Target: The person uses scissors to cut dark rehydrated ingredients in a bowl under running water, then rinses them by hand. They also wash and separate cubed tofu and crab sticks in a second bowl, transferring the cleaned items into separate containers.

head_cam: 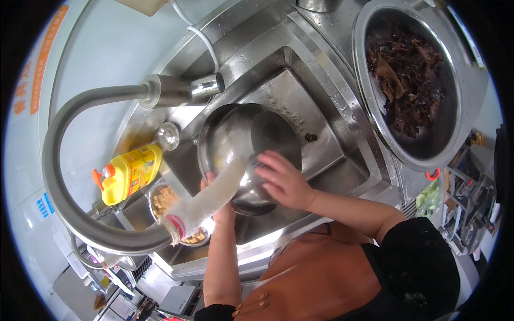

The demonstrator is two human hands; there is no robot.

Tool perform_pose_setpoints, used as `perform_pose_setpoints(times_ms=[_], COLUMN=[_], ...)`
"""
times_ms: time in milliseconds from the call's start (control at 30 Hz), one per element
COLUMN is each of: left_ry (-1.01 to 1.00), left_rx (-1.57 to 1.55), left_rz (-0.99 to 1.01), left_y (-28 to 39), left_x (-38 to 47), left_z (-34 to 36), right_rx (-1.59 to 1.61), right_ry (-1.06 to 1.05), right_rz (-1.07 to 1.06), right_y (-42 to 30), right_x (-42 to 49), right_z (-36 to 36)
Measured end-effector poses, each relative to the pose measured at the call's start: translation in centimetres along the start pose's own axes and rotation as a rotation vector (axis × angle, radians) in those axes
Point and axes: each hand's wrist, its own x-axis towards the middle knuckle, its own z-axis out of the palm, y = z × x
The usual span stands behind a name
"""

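Observation:
A round stainless steel bowl (267, 124) is held tilted over the sink basin (321, 108). My left hand (221, 200) grips its near left rim, partly hidden behind the whitish cloth sleeve (213, 192) on the end of the curved metal faucet (54, 160). My right hand (283, 180), slightly blurred, has its fingers spread at the bowl's surface and holds nothing. Whether water is running from the sleeve I cannot tell. A small dark scrap (311, 137) lies on the basin floor, right of the bowl.
A large metal basin (361, 76) of dark, wet wood ear fungus stands at right. A yellow pump bottle (132, 172) stands at the sink's left edge, near a metal strainer (168, 135). Below it are bowls of pale cut pieces (164, 200). A metal spout (207, 85) projects over the sink.

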Motion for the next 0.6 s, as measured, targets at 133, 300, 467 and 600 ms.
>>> perform_pose_setpoints(times_ms=[133,300,467,600], left_ry=[-0.103,-0.199,-0.262,-0.222], left_rx=[-0.038,0.619,0.734,0.598], left_rz=[-0.02,0.426,0.473,0.383], left_y=[2.3,1.6,1.7,0.3], left_x=[-1.0,-3.1,-1.7,-2.1], left_z=[2.0,2.3,0.8,-0.5], right_rx=[-0.229,-0.299,-0.066,-0.025], right_ry=[-0.18,-0.167,-0.141,-0.242], right_rz=[-0.351,0.123,-0.338,0.115], right_y=[-1.2,8.2,-1.1,6.5], right_x=[5.8,13.4,9.8,14.1], right_z=[-0.9,-3.8,-0.6,-2.8])
